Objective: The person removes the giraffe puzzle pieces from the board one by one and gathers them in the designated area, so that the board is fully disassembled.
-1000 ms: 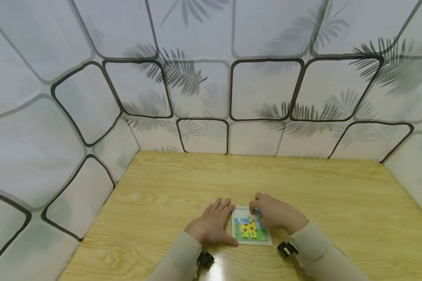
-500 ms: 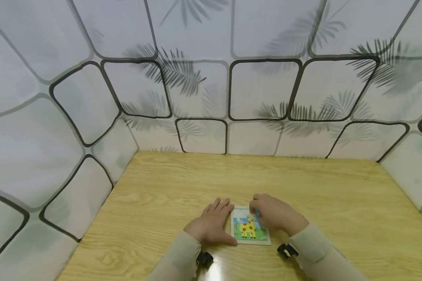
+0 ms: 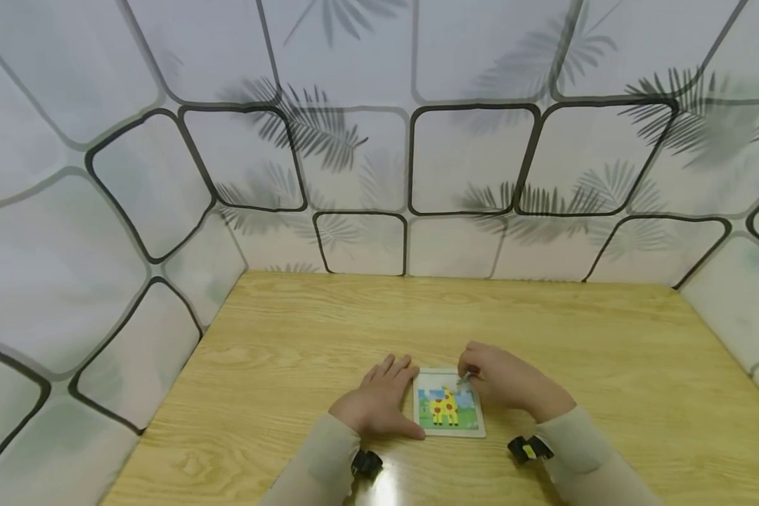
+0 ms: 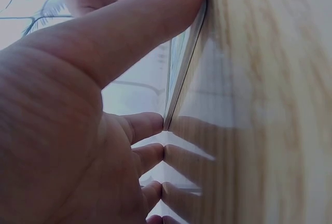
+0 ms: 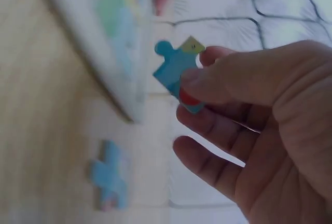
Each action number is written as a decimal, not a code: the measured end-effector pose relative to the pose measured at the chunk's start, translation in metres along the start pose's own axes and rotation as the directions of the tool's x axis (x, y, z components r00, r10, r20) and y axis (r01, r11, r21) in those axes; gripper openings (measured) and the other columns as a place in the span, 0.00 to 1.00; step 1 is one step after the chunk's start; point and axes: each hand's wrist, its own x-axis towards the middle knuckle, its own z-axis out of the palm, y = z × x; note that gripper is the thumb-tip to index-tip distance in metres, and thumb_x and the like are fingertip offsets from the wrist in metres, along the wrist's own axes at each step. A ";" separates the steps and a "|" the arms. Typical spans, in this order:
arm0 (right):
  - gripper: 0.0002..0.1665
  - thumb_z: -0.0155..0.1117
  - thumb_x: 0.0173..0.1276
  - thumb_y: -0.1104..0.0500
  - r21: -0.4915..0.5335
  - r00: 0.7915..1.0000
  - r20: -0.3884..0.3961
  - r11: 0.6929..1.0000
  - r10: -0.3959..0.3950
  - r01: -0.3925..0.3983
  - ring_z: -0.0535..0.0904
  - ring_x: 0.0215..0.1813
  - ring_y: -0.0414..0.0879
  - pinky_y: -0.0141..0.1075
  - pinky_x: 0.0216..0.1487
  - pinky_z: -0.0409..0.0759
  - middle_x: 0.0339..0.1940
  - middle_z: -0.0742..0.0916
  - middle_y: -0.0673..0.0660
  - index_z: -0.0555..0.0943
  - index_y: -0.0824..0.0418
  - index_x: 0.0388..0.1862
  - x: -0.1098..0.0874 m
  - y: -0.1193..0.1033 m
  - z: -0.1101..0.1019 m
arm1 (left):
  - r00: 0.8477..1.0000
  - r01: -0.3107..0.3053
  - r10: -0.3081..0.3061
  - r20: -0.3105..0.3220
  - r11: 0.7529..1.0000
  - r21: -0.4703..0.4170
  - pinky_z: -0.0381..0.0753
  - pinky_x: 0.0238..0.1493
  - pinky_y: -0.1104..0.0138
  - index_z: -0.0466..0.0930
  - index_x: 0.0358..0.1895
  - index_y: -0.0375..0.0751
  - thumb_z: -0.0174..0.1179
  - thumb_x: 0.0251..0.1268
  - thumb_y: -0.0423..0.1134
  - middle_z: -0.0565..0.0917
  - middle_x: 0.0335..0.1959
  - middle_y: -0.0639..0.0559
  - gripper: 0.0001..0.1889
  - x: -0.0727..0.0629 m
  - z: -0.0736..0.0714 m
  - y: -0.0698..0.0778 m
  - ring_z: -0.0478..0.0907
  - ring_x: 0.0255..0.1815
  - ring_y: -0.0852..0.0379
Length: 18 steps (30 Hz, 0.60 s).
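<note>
A giraffe jigsaw puzzle in a white frame [image 3: 452,433] lies on the table. My left hand [image 3: 379,406] rests at its left side with fingers spread, and in the left wrist view the thumb [image 4: 150,19] and index fingertip touch the frame's edge. My right hand [image 3: 512,379] is over the puzzle's upper right part. Between thumb and fingers it pinches a blue puzzle piece [image 5: 171,68] with a yellow corner and a red patch, clear in the right wrist view. The upper strip of the picture area shows pale, without picture pieces.
Another blue puzzle piece [image 5: 110,175] lies on the table near the frame in the right wrist view, hidden behind the right hand in the head view. The wood-grain table [image 3: 303,330] runs back to a patterned wall covering [image 3: 367,242].
My right hand has drawn back to the right, and the piece now shows pale between its fingertips. The left hand stays in place at the frame.
</note>
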 end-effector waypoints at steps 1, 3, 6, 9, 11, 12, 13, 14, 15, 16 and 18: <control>0.10 0.63 0.69 0.69 0.031 1.000 -0.003 0.999 0.009 -0.009 0.77 0.40 0.38 0.38 0.40 0.80 0.39 0.81 0.44 0.83 0.55 0.42 -0.002 0.001 -0.004 | 1.000 0.002 -0.002 0.001 1.000 0.003 0.43 0.79 0.47 0.54 0.81 0.48 0.74 0.49 0.65 0.48 0.83 0.50 0.58 0.000 0.000 -0.001 0.37 0.83 0.46; 0.09 0.63 0.71 0.67 0.101 0.999 -0.020 0.994 0.047 -0.044 0.78 0.42 0.39 0.39 0.40 0.81 0.40 0.83 0.46 0.82 0.57 0.47 -0.007 0.005 -0.012 | 1.000 0.008 -0.008 0.001 1.000 0.010 0.42 0.79 0.47 0.53 0.81 0.48 0.74 0.50 0.64 0.48 0.83 0.50 0.58 -0.001 0.000 -0.001 0.37 0.83 0.46; 0.11 0.64 0.72 0.63 0.145 0.987 -0.075 0.981 0.144 -0.132 0.79 0.42 0.41 0.40 0.40 0.81 0.42 0.84 0.48 0.81 0.59 0.52 -0.019 0.014 -0.026 | 1.000 -0.001 0.001 0.001 1.000 0.014 0.42 0.79 0.47 0.53 0.81 0.49 0.74 0.50 0.64 0.47 0.83 0.50 0.57 0.000 -0.001 -0.002 0.36 0.83 0.46; 0.11 0.65 0.73 0.60 0.145 0.965 -0.117 0.966 0.233 -0.216 0.81 0.42 0.44 0.42 0.40 0.82 0.43 0.85 0.50 0.81 0.60 0.52 -0.033 0.026 -0.038 | 1.000 -0.012 0.011 0.008 1.000 0.009 0.41 0.79 0.47 0.52 0.81 0.48 0.73 0.51 0.64 0.47 0.83 0.50 0.58 0.001 0.000 -0.004 0.36 0.83 0.46; 0.11 0.65 0.73 0.59 0.127 0.953 -0.119 0.957 0.277 -0.262 0.82 0.42 0.46 0.43 0.39 0.83 0.44 0.86 0.51 0.82 0.60 0.51 -0.042 0.034 -0.045 | 1.000 -0.007 0.006 0.011 1.000 0.017 0.42 0.79 0.46 0.52 0.81 0.48 0.73 0.51 0.65 0.46 0.83 0.50 0.58 0.001 0.001 -0.006 0.36 0.83 0.46; 0.12 0.64 0.73 0.59 0.118 0.950 -0.110 0.952 0.294 -0.281 0.82 0.42 0.46 0.43 0.39 0.83 0.44 0.86 0.52 0.82 0.61 0.52 -0.046 0.039 -0.048 | 1.000 -0.002 0.002 0.011 1.000 0.022 0.42 0.79 0.46 0.52 0.81 0.49 0.73 0.50 0.66 0.46 0.83 0.50 0.58 0.001 0.001 -0.006 0.35 0.83 0.46; 0.12 0.64 0.73 0.59 0.111 0.947 -0.094 0.949 0.306 -0.296 0.82 0.41 0.47 0.44 0.38 0.83 0.44 0.86 0.53 0.82 0.63 0.52 -0.050 0.044 -0.051 | 1.000 0.004 -0.004 0.012 1.000 0.023 0.42 0.79 0.47 0.52 0.81 0.49 0.73 0.50 0.66 0.46 0.84 0.51 0.58 0.002 0.001 -0.007 0.35 0.83 0.46; 0.13 0.63 0.73 0.60 0.101 0.945 -0.078 0.945 0.319 -0.311 0.82 0.41 0.48 0.45 0.38 0.83 0.43 0.87 0.54 0.83 0.64 0.52 -0.055 0.048 -0.054 | 1.000 0.008 -0.008 0.013 1.000 0.021 0.41 0.79 0.47 0.52 0.81 0.49 0.73 0.50 0.65 0.46 0.84 0.51 0.58 0.002 0.001 -0.007 0.35 0.83 0.47; 0.13 0.63 0.73 0.60 0.090 0.940 -0.061 0.940 0.335 -0.329 0.82 0.41 0.48 0.45 0.38 0.82 0.43 0.87 0.55 0.83 0.65 0.53 -0.059 0.053 -0.057 | 1.000 0.009 -0.009 0.014 1.000 0.017 0.41 0.79 0.46 0.52 0.81 0.49 0.73 0.50 0.65 0.46 0.84 0.51 0.58 0.002 0.001 -0.007 0.35 0.83 0.47; 0.13 0.62 0.73 0.61 0.083 0.934 -0.037 0.932 0.355 -0.352 0.82 0.40 0.48 0.45 0.38 0.82 0.42 0.86 0.55 0.83 0.66 0.53 -0.064 0.058 -0.059 | 1.000 0.006 -0.007 0.014 1.000 0.013 0.41 0.79 0.46 0.52 0.81 0.49 0.73 0.50 0.65 0.46 0.84 0.51 0.58 0.002 0.001 -0.007 0.35 0.83 0.46; 0.13 0.62 0.71 0.63 0.077 0.917 0.022 0.914 0.398 -0.398 0.81 0.38 0.48 0.45 0.37 0.80 0.40 0.86 0.56 0.83 0.68 0.51 -0.072 0.068 -0.063 | 1.000 -0.003 0.003 0.017 1.000 -0.004 0.41 0.79 0.46 0.52 0.81 0.49 0.74 0.50 0.64 0.46 0.84 0.50 0.58 0.003 0.001 -0.006 0.35 0.83 0.46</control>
